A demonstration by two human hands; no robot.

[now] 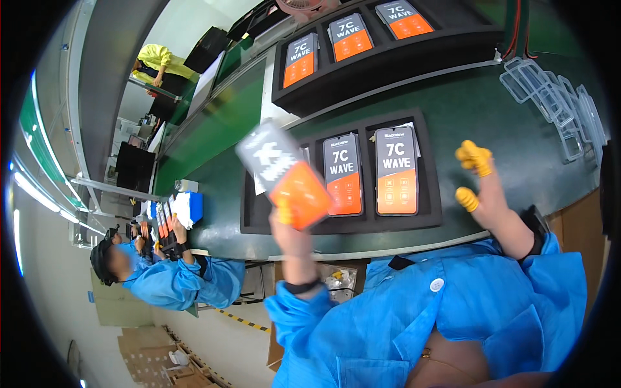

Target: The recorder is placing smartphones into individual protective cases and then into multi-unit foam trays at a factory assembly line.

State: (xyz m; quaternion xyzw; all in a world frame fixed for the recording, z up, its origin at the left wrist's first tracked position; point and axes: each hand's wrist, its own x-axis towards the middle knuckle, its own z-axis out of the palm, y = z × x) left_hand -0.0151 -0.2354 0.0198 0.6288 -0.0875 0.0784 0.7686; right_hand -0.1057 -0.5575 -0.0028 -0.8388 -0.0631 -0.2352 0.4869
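Note:
My left hand (292, 240), a yellow cot on a finger, grips a smartphone (284, 174) with a grey and orange screen film. The phone is tilted and smeared by motion above the left end of a black foam tray (427, 194). Two more smartphones (343, 174) (396, 169) lie face up in the tray's middle and right slots. My right hand (493, 200) hovers to the right of the tray with nothing in it. Yellow cots cover its fingertips, and its thumb is spread from the fingers.
Behind, a thicker black foam tray (388, 71) holds three similar phones. Clear plastic frames (550, 97) lie in a loose pile at the far right of the green bench (466, 97). A co-worker in blue (174, 275) works at the left; a person in yellow (158, 61) is farther off.

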